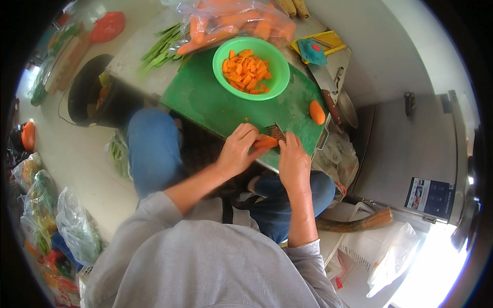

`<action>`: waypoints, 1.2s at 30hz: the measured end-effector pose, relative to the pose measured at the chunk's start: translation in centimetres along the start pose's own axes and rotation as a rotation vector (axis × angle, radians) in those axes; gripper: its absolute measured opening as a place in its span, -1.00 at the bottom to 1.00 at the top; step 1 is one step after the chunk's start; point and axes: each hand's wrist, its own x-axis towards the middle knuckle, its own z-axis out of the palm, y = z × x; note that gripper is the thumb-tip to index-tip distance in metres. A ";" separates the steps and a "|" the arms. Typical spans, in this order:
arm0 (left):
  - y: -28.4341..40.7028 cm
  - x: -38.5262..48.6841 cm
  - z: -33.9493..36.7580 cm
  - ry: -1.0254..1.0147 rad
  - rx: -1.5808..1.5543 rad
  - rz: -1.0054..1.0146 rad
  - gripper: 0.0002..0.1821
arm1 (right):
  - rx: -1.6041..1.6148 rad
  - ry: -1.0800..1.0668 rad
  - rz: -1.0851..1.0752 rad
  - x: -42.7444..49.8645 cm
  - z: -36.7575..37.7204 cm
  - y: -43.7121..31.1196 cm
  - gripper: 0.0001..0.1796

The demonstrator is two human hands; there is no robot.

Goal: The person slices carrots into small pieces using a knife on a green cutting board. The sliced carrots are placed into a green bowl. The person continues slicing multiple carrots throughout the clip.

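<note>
Close to the near edge of a green cutting board [192, 94], my left hand [239, 148] grips a peeled carrot piece [265, 142]. My right hand [294, 159] is closed on a metal cutter [274, 131] with a ridged-looking blade, held up against the carrot. My fingers hide the cutter's grip. Beyond my hands, a light green plastic bowl [283, 79] holds many cut carrot chunks [248, 73]. Another carrot piece [317, 112] lies alone at the board's right side.
Past the bowl lies a clear bag of carrots [238, 23], beside green leafy stalks [163, 48]. A cleaver [324, 79] and a yellow-framed grater [333, 40] rest at the right. A black bucket [86, 92] stands on the left, and a steel cabinet [408, 154] at the right.
</note>
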 end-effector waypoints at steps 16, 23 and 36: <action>0.0 -0.4 -0.3 -0.004 -0.064 -0.048 -0.66 | 0.036 0.002 -0.104 0.0 -1.0 -1.2 -0.90; -0.1 -0.4 -0.5 0.002 -0.035 -0.010 -0.67 | 0.016 -0.060 -0.041 1.1 0.8 -0.6 -0.85; 0.0 -0.4 -0.5 0.043 -0.104 -0.070 -0.72 | 0.039 0.087 -0.105 -1.2 -1.2 -3.4 -0.89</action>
